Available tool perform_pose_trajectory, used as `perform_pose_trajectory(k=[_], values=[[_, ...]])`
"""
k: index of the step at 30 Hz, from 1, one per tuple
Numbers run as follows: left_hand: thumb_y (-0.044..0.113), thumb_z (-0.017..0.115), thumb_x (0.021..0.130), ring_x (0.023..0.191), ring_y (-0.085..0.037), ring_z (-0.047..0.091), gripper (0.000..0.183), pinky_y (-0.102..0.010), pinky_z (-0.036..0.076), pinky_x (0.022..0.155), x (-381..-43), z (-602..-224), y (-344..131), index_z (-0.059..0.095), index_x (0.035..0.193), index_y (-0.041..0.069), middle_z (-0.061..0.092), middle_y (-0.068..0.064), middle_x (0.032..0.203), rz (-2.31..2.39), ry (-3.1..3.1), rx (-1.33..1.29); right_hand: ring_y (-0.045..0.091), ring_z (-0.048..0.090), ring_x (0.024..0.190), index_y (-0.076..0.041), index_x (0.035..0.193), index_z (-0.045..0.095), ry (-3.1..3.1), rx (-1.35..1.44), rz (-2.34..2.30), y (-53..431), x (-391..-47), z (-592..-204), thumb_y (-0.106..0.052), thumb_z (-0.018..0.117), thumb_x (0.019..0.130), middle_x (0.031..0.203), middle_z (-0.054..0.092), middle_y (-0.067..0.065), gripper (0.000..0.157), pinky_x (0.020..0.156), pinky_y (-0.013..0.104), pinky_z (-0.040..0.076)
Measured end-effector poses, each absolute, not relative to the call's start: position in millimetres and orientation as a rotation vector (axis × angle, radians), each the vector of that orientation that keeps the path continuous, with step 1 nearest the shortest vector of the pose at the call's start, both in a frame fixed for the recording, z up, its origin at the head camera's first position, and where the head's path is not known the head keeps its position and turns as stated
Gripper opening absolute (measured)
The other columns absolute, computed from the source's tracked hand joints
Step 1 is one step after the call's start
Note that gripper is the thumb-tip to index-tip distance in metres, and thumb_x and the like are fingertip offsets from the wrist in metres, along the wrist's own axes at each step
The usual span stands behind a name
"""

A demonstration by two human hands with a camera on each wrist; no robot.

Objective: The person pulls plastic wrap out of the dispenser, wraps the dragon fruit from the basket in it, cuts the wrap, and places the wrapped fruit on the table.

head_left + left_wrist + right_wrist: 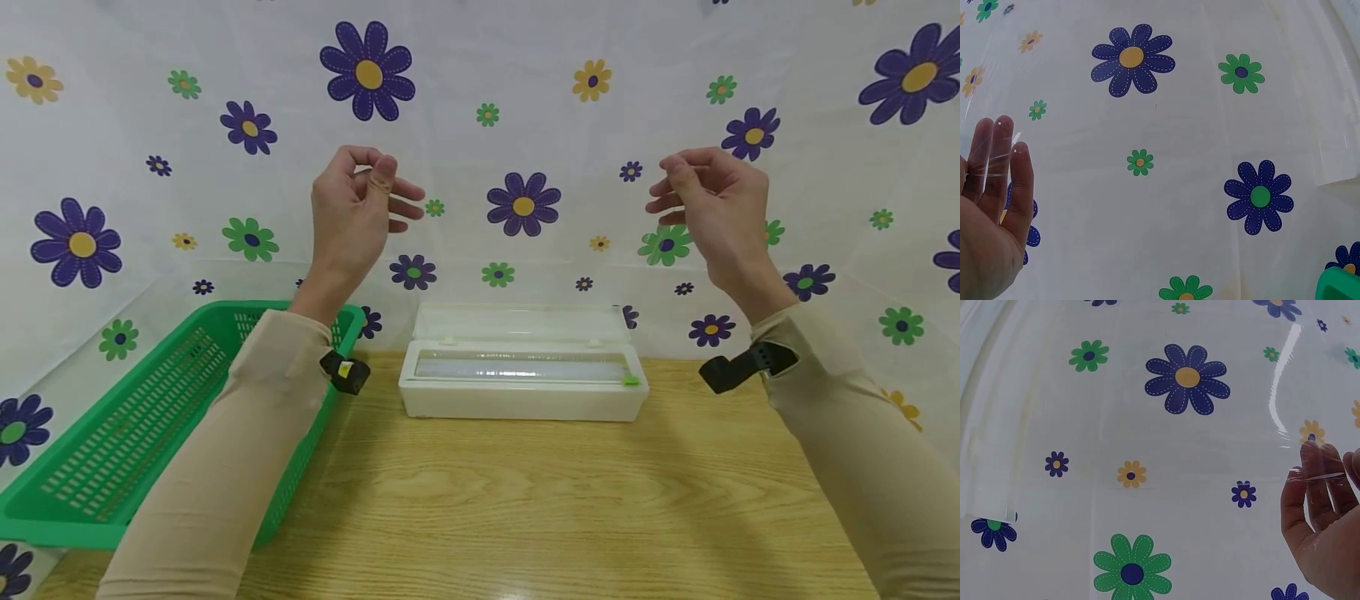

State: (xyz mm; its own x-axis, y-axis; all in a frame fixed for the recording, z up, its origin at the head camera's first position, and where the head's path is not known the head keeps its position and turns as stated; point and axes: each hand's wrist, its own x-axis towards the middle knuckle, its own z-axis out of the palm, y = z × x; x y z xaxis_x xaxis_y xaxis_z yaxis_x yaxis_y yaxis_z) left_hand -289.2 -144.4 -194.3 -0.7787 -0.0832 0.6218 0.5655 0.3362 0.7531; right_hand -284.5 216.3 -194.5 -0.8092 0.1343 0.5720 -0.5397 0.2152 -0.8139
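Both hands are raised in front of the patterned backdrop, well apart and level with each other. My left hand point(348, 208) pinches one side of a clear sheet of cling film between thumb and forefinger, the other fingers loosely extended. The opposite side is pinched by my right hand point(723, 204). The cling film point(1281, 378) is nearly invisible in the head view; in the right wrist view a bright glare streak and a thin edge across the fingers reveal it. Below and between the hands stands a white cling film dispenser point(521, 406), its clear lid point(525, 323) raised and a film roll point(517, 368) inside.
A green slider point(631, 381) sits at the right end of the dispenser's front edge. To the left, a green plastic basket point(67, 533) stands beneath my left forearm. The wood-grain table point(525, 492) meets a white flowered sheet point(442, 50) behind the dispenser.
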Motion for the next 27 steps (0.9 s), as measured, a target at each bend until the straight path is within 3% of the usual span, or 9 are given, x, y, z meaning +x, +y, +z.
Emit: perform_pose_trajectory(k=[27], values=[[0.036, 0.053, 0.104, 0.076, -0.005, 0.074, 0.025, -0.021, 0.060, 0.073, -294, -183, -145, 0.057, 0.117, 0.015, 0.079, -0.005, 0.101, -1.505, -2.019, -0.390, 0.007, 0.074, 0.079, -0.011, 0.119, 0.071, -1.963, 0.356, 1.610, 216, -288, -185, -0.025, 0.064, 0.101, 0.089, 0.075, -0.009, 0.023, 0.071, 0.017, 0.059]])
